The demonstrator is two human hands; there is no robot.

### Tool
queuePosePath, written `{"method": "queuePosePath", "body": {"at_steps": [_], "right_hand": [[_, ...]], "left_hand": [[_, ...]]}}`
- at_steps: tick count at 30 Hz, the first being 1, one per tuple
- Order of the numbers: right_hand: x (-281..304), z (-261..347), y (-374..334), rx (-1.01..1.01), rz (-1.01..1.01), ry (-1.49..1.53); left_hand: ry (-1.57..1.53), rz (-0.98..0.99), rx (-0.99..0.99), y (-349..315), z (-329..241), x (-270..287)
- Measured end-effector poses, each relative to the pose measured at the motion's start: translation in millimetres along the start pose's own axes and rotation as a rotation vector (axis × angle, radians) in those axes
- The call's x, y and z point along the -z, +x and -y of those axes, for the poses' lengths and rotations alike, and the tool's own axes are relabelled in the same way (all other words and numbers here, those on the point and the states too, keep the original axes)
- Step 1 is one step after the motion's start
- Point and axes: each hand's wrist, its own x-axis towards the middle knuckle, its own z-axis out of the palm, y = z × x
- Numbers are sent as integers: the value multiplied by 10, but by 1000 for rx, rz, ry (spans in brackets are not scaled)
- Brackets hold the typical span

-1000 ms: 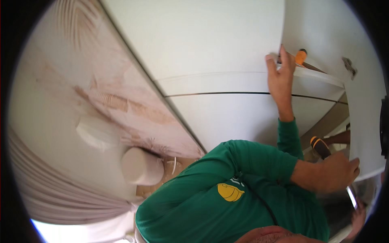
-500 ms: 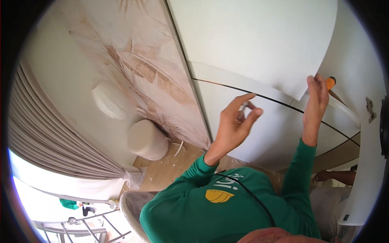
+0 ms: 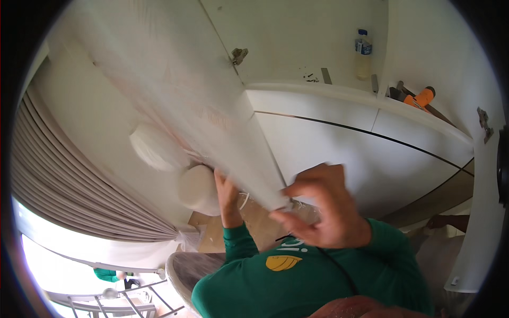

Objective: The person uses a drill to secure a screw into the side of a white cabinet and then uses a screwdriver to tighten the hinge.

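A white cabinet door [image 3: 212,116], blurred by motion, stands swung out toward the left. My right hand [image 3: 331,212] is at its lower near corner, thumb and forefinger closed on either side of the edge. On the door's other side is my left hand [image 3: 228,196], fingers stretched upward against or close to the panel and partly hidden by it. Behind the door the cabinet's inside [image 3: 297,42] shows, with a metal hinge [image 3: 239,56] on its left side.
In the cabinet stand a plastic bottle [image 3: 363,53] and, further right, orange-and-black tools [image 3: 419,99]. White drawer fronts [image 3: 328,143] run below. A round beige pouf [image 3: 199,188] sits at left near a curtain [image 3: 79,175]. Another person's hand [image 3: 437,221] shows at right.
The door has swung from nearly closed to open, leftward, baring the cabinet's inside. My right hand has come left and nearer; my left hand has moved left to the door's other side.
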Motion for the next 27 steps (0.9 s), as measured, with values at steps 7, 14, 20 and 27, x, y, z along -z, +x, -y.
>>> {"method": "queuePosePath", "body": {"at_steps": [7,14,20,27], "right_hand": [[-832,66,138,273,335,231],[-1313,-109,278,263,419,238],[-1221,-680,173,-25,499,316],[-782,-1376,-420,-489,744,25]], "left_hand": [[-131,88,121,109,-150,483],[-159,172,195,124,-274,761],[-209,195,223,123,-361,734],[-748,-236,454,-106,313,-146]]}}
